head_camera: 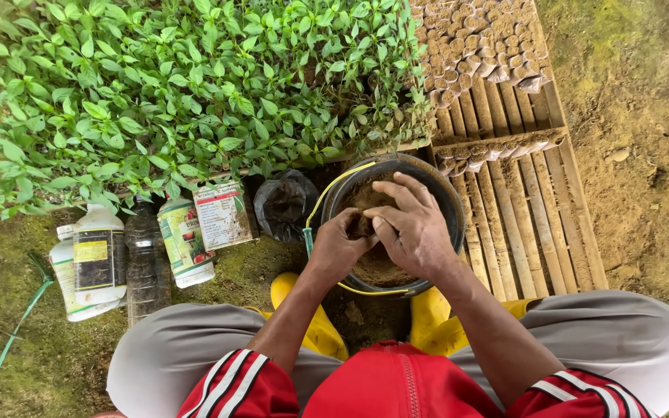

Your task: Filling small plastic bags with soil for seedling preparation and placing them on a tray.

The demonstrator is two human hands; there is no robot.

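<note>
Brown soil (381,267) filling a black bucket (447,193). Left hand (340,246) pinching, seemingly, a small soil-filled pot (362,225); right hand (412,226) resting loose, fingers spread.

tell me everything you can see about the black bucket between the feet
The black bucket is round, plastic-looking, with a thin yellow wire handle lying along its rim. It stands upright on the ground between yellow boots, partly filled with brown soil. The left hand and right hand are inside it, pinching soil.
</note>
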